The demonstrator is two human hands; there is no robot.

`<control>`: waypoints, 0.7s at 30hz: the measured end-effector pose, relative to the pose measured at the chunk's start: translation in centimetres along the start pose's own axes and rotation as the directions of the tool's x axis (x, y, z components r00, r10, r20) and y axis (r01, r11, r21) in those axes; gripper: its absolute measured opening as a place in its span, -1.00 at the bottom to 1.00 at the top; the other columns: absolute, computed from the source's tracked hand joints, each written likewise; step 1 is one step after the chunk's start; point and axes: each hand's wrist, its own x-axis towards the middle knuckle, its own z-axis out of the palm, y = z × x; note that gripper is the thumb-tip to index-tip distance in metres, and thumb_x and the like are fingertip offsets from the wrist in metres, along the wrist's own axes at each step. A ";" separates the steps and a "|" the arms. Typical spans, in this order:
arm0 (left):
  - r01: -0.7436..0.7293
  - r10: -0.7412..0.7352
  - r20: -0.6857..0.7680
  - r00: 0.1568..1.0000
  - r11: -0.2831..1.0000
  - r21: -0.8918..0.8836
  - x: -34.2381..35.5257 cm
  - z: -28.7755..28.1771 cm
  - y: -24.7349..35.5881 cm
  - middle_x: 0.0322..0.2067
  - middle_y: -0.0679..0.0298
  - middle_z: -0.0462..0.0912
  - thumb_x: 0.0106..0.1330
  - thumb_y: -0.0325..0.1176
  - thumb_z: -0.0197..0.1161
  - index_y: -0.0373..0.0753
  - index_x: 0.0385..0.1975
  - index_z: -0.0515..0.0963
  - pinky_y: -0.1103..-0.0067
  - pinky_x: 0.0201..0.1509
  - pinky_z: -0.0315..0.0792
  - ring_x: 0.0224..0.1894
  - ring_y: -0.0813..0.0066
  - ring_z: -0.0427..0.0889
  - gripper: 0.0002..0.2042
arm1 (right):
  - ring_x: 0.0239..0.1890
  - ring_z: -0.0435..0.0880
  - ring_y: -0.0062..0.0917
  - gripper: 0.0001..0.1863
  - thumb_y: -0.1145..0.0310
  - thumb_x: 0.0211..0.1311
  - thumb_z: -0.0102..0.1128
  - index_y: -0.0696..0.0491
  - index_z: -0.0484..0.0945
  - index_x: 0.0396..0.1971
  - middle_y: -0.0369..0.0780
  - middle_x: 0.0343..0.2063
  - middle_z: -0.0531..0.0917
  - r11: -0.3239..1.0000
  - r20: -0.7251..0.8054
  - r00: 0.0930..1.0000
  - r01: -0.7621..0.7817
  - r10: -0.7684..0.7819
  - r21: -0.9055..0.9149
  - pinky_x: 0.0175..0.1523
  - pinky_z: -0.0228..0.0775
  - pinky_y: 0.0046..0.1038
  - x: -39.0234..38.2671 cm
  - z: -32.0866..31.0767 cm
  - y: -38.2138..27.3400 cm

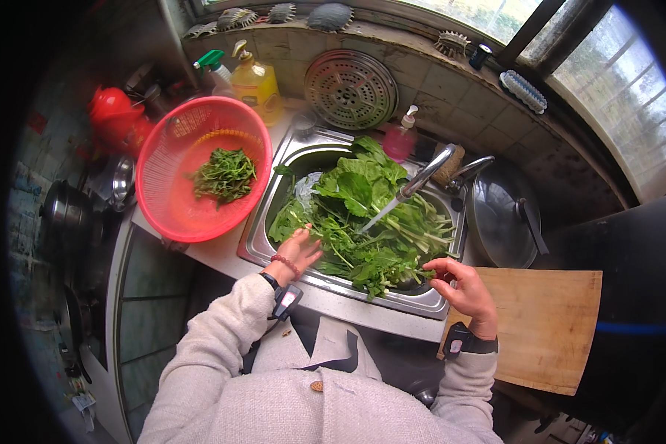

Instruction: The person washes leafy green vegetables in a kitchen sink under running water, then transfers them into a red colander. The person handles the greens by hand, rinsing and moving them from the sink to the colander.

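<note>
Leafy greens (377, 200) fill the metal sink (253, 248) in a loose heap, broad leaves toward the back and cut stems toward the right. Water streams onto them from the chrome faucet (431, 170). My left hand (298, 254) rests at the sink's front left, fingers apart against the nearest leaves. At the front right, my right hand (466, 290) pinches the tip of a leafy sprig between thumb and fingers. A red plastic colander (172, 211) stands left of the sink with a small pile of greens (226, 176) inside.
Right of the sink lies a wooden cutting board (547, 318), with a dark lidded pan (499, 218) behind it. A yellow pump bottle (255, 89), a perforated metal steamer plate (351, 89) and a pink soap bottle (399, 140) stand along the tiled back wall.
</note>
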 end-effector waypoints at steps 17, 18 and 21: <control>-0.586 0.449 0.409 0.794 0.743 0.323 -4.4 2.8 3.1 0.03 0.27 0.56 0.36 -0.46 0.11 -0.21 -0.02 0.52 0.59 0.09 0.44 0.06 0.49 0.53 -0.78 | -0.56 0.42 -0.73 -0.76 0.49 0.28 -0.01 0.11 0.49 -0.07 -0.36 -0.57 0.47 0.695 -0.030 0.999 0.035 -0.019 0.718 -0.47 0.20 -0.70 8.3 9.4 -2.8; -0.653 0.486 0.459 0.744 0.674 0.345 -5.0 3.3 3.4 0.01 0.27 0.57 0.35 -0.48 0.11 -0.22 -0.03 0.53 0.58 0.10 0.43 0.05 0.49 0.53 -0.78 | -0.55 0.42 -0.73 -0.75 0.51 0.28 -0.02 0.11 0.47 -0.06 -0.37 -0.56 0.47 0.704 0.003 1.000 -0.011 0.013 0.710 -0.46 0.21 -0.69 8.8 9.9 -2.8; -0.770 0.538 0.556 0.634 0.504 0.391 -7.2 5.0 3.9 -0.11 0.22 0.65 0.28 -0.57 0.16 -0.23 -0.09 0.57 0.55 0.11 0.44 0.03 0.39 0.58 -0.77 | -0.49 0.47 -0.71 -0.75 0.35 0.35 0.00 0.09 0.45 -0.04 -0.35 -0.46 0.50 0.665 0.116 0.990 -0.140 0.081 0.734 -0.39 0.29 -0.67 10.0 11.1 -2.6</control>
